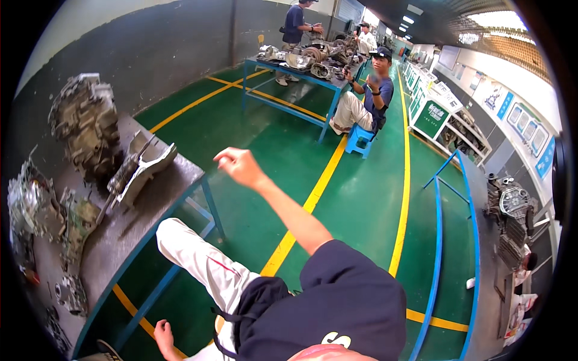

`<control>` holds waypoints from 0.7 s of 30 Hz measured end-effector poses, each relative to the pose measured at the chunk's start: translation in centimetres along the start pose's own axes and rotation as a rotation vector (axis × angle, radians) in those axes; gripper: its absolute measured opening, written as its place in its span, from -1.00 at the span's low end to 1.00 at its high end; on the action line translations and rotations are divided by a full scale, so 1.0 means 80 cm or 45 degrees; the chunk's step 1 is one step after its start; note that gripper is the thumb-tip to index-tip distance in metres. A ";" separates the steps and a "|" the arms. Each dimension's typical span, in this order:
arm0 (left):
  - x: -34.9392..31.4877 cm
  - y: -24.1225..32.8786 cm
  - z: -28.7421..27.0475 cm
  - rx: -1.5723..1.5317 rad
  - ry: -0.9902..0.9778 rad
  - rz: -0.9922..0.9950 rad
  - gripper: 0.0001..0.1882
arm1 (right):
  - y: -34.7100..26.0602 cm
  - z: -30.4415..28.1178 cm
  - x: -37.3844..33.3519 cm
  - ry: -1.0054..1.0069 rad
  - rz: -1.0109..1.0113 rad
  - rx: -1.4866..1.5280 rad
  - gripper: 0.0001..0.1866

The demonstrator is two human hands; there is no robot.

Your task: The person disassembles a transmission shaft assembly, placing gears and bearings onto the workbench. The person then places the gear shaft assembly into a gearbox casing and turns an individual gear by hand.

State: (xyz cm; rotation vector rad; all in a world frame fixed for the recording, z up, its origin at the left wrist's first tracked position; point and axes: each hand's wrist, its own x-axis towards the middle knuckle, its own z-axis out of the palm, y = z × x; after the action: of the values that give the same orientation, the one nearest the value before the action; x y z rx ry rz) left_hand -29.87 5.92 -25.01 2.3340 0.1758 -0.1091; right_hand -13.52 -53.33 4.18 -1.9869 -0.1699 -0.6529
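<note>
My right hand [239, 168] reaches out over the green floor, off the near corner of a metal-topped workbench [141, 204]. Its fingers are loosely bent and apart, with nothing seen in them. Low at the left, my left hand [164, 338] hangs beside the bench's blue frame, fingers loose and empty. Nearest to the right hand on the bench is a curved metal housing piece [147, 170]. Behind it stands a large, greasy gearbox assembly [87, 126]. More metal castings [36, 201] and a small metal part [71, 295] lie toward the bench's left side.
A co-worker [374, 93] sits on a blue stool [360, 141] by another parts-covered blue table [289, 69]. Another person [295, 24] stands behind that table. At right, a blue-framed bench [475, 198] carries a gearbox [515, 201]. Yellow lines [313, 198] mark the floor.
</note>
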 end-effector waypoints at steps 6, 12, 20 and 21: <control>0.017 0.128 -0.106 0.418 -0.061 0.161 -0.70 | 0.201 -0.211 0.093 0.550 0.073 -0.521 -0.72; 0.041 0.060 -0.149 0.304 -0.309 -0.306 -0.77 | 0.337 -0.387 0.092 0.678 0.347 -1.025 -0.55; 0.162 0.048 -0.107 0.283 -0.574 -0.558 -0.70 | 0.379 -0.633 0.094 0.554 0.981 -1.459 -0.47; 0.183 0.050 -0.097 0.134 -0.662 -0.762 -0.57 | 0.386 -0.651 0.093 0.614 1.150 -1.413 -0.48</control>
State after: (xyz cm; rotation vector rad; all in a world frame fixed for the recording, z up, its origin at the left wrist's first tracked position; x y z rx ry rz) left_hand -14.60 10.11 -18.72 2.1968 0.6067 -1.0230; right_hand -14.76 -114.33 2.52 -2.4553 1.5909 -0.6215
